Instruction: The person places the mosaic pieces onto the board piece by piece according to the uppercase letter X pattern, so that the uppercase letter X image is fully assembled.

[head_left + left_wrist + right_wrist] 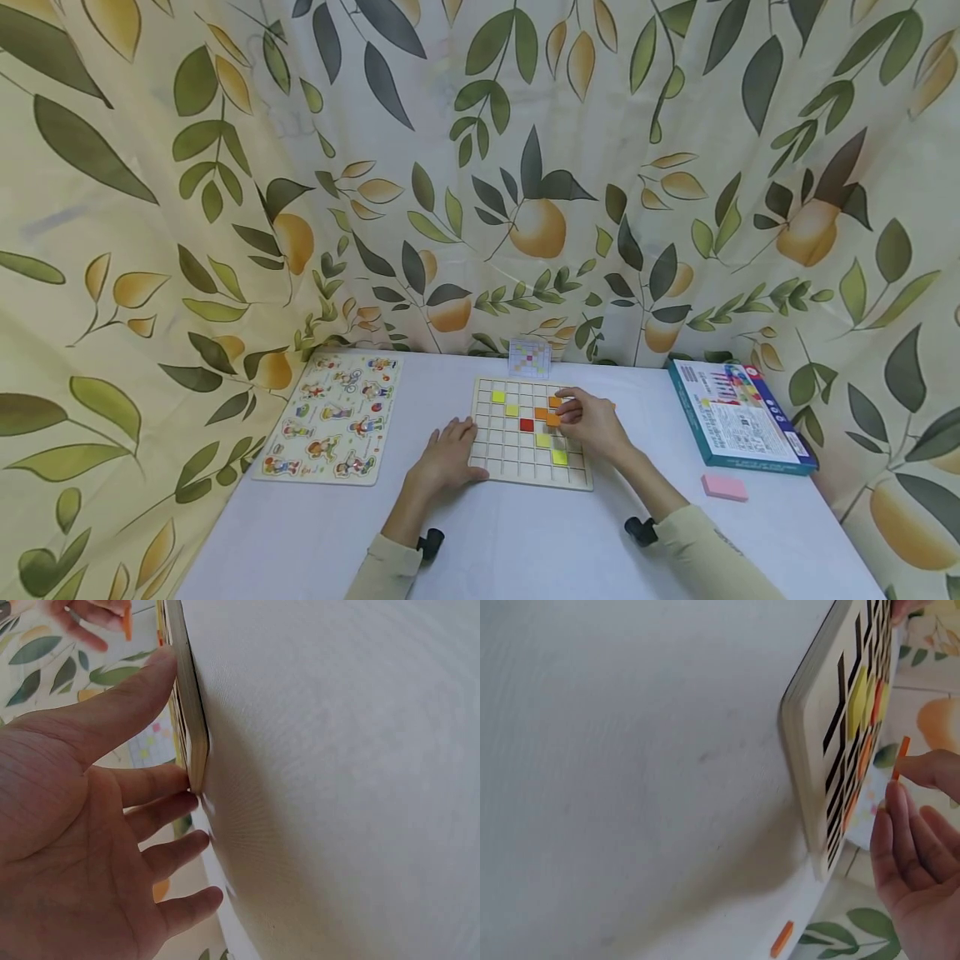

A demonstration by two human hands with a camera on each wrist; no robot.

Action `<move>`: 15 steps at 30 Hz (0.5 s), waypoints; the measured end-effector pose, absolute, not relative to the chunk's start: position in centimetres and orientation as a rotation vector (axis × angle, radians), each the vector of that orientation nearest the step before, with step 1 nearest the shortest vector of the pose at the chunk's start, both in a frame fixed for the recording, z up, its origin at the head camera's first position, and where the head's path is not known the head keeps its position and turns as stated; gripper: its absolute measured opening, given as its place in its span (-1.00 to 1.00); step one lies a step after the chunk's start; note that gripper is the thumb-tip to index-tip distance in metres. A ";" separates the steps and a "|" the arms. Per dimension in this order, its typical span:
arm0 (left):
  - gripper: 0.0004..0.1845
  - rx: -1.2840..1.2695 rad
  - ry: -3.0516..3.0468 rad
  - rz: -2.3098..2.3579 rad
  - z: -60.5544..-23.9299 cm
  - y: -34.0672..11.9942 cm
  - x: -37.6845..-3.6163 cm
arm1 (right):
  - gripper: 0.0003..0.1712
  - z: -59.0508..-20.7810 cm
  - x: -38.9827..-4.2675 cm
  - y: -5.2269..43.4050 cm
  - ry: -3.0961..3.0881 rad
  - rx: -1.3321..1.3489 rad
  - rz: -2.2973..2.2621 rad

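A wooden grid board (pixel 517 475) lies flat on the table in the head view. Yellow tiles (pixel 559 457), a red tile (pixel 527 425) and orange tiles (pixel 541 413) sit in its cells, partly hidden by my right hand. My right hand (pixel 592 425) hovers over the board's right side, pinching a small orange tile (pixel 901 759) between thumb and finger. My left hand (pixel 447 457) is spread along the board's left edge, its thumb and fingertips touching the side. Another orange tile (pixel 782 939) rests on the table beyond the board's right side.
Behind the board stands a small pattern card (pixel 529 358). A picture puzzle board (pixel 330 417) lies at the left. On the right are a teal-edged box (pixel 738 417) and a pink block (pixel 724 487). A leaf-patterned curtain (pixel 480 183) closes off the table's back.
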State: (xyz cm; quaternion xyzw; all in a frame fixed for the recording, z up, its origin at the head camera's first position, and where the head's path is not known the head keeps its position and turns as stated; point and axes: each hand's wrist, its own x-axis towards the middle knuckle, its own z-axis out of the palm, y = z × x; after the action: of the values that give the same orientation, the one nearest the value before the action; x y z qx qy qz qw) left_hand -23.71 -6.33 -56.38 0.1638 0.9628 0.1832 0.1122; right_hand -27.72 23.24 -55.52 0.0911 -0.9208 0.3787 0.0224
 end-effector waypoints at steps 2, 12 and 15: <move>-0.04 0.477 2.822 0.536 -56.4 -6.3 -23.7 | -0.34 -55.5 -27.7 22.6 -2.840 0.293 1.187; -0.04 0.486 2.813 0.543 -56.3 -6.4 -23.8 | -0.35 -56.3 -27.5 19.7 -2.809 0.431 1.222; -0.04 0.491 2.816 0.530 -56.4 -6.3 -23.8 | -0.36 -56.6 -27.3 19.0 -2.809 0.448 1.252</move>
State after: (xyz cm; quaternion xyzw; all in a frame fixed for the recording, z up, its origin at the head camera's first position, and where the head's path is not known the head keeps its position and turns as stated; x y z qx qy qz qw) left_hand -23.80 -6.34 -56.39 0.1677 0.9620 0.1809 0.1170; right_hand -27.33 19.03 -56.58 0.1443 -0.9037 0.4028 0.0171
